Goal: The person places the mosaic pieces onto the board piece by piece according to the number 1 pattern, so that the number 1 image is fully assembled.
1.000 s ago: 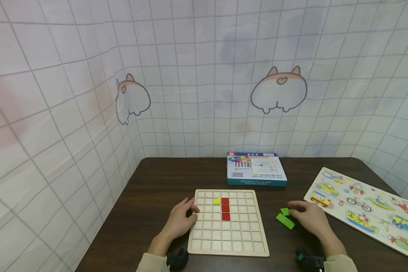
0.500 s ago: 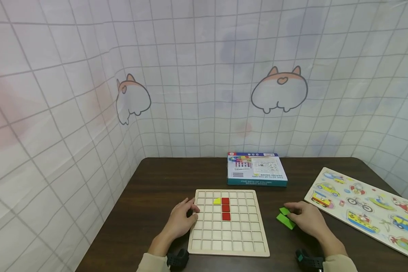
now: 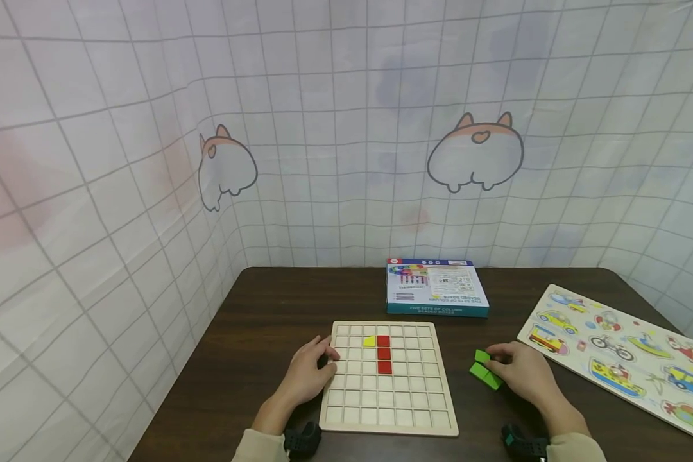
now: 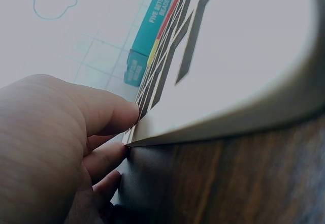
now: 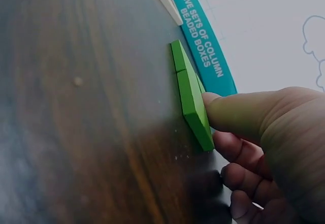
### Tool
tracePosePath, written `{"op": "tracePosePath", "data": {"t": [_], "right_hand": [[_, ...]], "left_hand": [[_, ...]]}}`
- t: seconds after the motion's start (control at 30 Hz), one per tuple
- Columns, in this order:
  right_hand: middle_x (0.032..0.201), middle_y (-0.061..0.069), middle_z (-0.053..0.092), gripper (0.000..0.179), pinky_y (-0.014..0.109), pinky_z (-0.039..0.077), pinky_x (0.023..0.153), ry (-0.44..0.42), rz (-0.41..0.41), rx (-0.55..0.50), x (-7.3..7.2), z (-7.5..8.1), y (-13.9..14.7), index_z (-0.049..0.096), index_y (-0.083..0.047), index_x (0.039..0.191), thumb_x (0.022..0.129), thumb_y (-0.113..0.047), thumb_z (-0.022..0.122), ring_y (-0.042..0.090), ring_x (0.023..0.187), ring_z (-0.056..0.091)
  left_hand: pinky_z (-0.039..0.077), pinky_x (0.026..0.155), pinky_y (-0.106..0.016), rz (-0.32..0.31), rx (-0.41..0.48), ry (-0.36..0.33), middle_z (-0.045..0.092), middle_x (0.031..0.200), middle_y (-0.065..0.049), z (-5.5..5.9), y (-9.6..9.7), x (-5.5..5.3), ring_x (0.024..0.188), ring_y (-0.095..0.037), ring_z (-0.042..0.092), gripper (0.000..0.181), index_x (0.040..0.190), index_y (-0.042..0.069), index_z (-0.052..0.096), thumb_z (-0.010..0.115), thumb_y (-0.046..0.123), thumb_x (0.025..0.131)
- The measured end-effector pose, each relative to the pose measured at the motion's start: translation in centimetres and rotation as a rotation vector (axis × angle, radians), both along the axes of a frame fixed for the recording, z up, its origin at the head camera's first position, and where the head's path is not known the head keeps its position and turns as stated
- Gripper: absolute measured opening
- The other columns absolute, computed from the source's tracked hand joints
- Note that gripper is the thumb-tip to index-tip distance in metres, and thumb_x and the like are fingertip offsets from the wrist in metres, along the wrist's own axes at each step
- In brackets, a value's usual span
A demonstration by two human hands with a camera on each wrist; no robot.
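My left hand (image 3: 305, 377) holds the left edge of a pale wooden grid board (image 3: 394, 418), its thumb over the rim and the other fingers along the side. One yellow tile (image 3: 369, 341) and several red tiles (image 3: 384, 353) sit in the board's upper cells. To the right of the board, my right hand (image 3: 525, 375) pinches at a small cluster of green tiles (image 3: 485, 375) lying on the table. In the right wrist view, the thumb touches the green tiles (image 5: 189, 94) and the curled fingers lie by their near end. Part of the cluster is hidden behind the thumb.
A flat box (image 3: 437, 310) with a teal side lies behind the board. At the right, a white picture puzzle board (image 3: 591, 350) with vehicles slants across the dark wooden table (image 3: 300, 295). A grid-patterned curtain (image 3: 335, 128) hangs behind the table.
My right thumb has shifted over the green tiles. The upper green tile has turned slightly, and a seam now shows across the lower green strip. My left hand has stayed put.
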State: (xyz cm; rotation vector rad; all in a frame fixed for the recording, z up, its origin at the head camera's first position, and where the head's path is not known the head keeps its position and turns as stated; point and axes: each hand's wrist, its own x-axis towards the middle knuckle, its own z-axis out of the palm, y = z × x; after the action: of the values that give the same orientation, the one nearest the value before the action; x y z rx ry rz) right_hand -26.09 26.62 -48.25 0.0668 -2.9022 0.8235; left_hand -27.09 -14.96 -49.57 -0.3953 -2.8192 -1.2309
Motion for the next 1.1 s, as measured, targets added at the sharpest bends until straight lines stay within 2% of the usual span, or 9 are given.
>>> {"op": "tracePosePath", "data": {"t": [0.17, 0.33, 0.4, 0.73, 0.97, 1.1], "right_hand": [[0.091, 0.003, 0.066, 0.028, 0.036, 0.044, 0.067, -0.005, -0.009, 0.001, -0.01, -0.04, -0.1, 0.073, -0.007, 0.103, 0.084, -0.027, 0.075, 0.018, 0.077, 0.055], [0.107, 0.015, 0.065, 0.037, 0.049, 0.049, 0.078, 0.019, -0.007, -0.001, -0.04, -0.2, -0.22, 0.07, -0.003, 0.112, 0.083, -0.026, 0.075, 0.028, 0.091, 0.06], [0.107, 0.017, 0.065, 0.04, 0.052, 0.049, 0.079, 0.025, -0.004, 0.003, -0.06, -0.18, -0.25, 0.069, -0.001, 0.114, 0.083, -0.026, 0.075, 0.03, 0.093, 0.06], [0.1, 0.011, 0.065, 0.03, 0.049, 0.048, 0.077, 0.003, 0.01, 0.021, 0.02, -0.17, -0.24, 0.074, -0.007, 0.103, 0.084, -0.029, 0.075, 0.028, 0.09, 0.06], [0.093, 0.005, 0.064, 0.026, 0.038, 0.046, 0.069, -0.003, 0.002, 0.041, 0.0, -0.1, -0.38, 0.075, -0.01, 0.099, 0.082, -0.03, 0.075, 0.019, 0.08, 0.055], [0.096, 0.008, 0.065, 0.029, 0.035, 0.044, 0.065, -0.024, -0.018, 0.03, -0.02, 0.16, -0.35, 0.073, -0.008, 0.101, 0.083, -0.031, 0.074, 0.02, 0.077, 0.053]], "left_hand": [[0.017, 0.112, -0.065, 0.0, 0.006, -0.004, 0.043, 0.15, -0.015, 0.04, -0.07, 0.05, 0.144, -0.037, 0.028, 0.009, 0.095, 0.02, 0.066, 0.059, 0.015, 0.092], [0.017, 0.113, -0.064, 0.003, 0.004, -0.004, 0.043, 0.15, -0.015, 0.04, -0.07, 0.01, 0.144, -0.037, 0.028, 0.009, 0.095, 0.02, 0.066, 0.059, 0.015, 0.092], [0.017, 0.113, -0.064, 0.003, -0.001, 0.001, 0.043, 0.15, -0.015, 0.03, -0.04, 0.01, 0.144, -0.037, 0.029, 0.009, 0.094, 0.021, 0.066, 0.059, 0.015, 0.092], [0.017, 0.113, -0.064, 0.015, -0.007, 0.003, 0.043, 0.15, -0.015, -0.15, 0.02, 0.16, 0.144, -0.037, 0.028, 0.008, 0.094, 0.021, 0.065, 0.06, 0.015, 0.091], [0.017, 0.113, -0.064, 0.023, -0.011, 0.0, 0.043, 0.15, -0.014, -0.23, 0.02, 0.21, 0.144, -0.036, 0.028, 0.009, 0.093, 0.021, 0.065, 0.059, 0.016, 0.091], [0.017, 0.112, -0.065, 0.02, -0.009, -0.003, 0.042, 0.151, -0.014, -0.14, 0.07, 0.15, 0.144, -0.037, 0.027, 0.01, 0.094, 0.021, 0.065, 0.058, 0.015, 0.091]]}}
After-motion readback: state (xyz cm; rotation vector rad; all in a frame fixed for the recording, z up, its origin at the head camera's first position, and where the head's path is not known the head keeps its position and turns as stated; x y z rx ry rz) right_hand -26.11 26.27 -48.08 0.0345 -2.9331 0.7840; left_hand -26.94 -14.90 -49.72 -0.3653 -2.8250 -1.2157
